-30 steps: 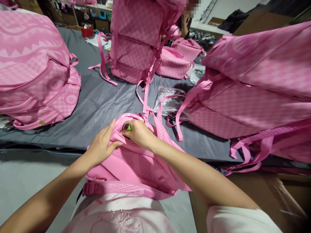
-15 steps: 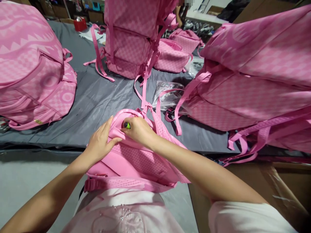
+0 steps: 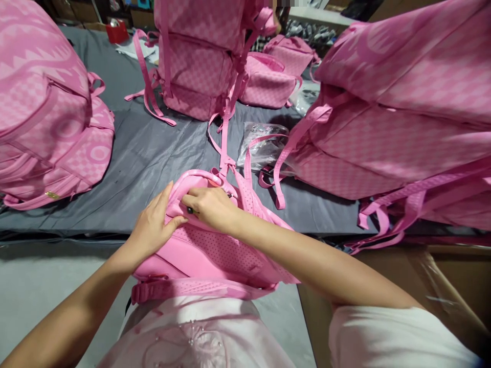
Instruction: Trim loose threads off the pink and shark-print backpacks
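A pink backpack [image 3: 215,255] leans against my body at the table's front edge, its perforated back panel facing up. My left hand [image 3: 153,227] pinches the fabric just under the top handle [image 3: 192,179]. My right hand [image 3: 209,204] is closed around a small tool with a dark tip [image 3: 189,210], pressed against the same spot by the handle. Most of the tool is hidden in my fingers.
Piles of pink backpacks stand at the left [image 3: 49,117], at the back middle [image 3: 199,56] and at the right [image 3: 399,112] on the grey-covered table [image 3: 153,148]. A clear plastic bag [image 3: 261,148] lies beyond the handle. A red box [image 3: 117,31] sits far back. A cardboard box [image 3: 422,286] is at lower right.
My right hand has turned over the tool, so its green end no longer shows. The camera has tilted a little further down.
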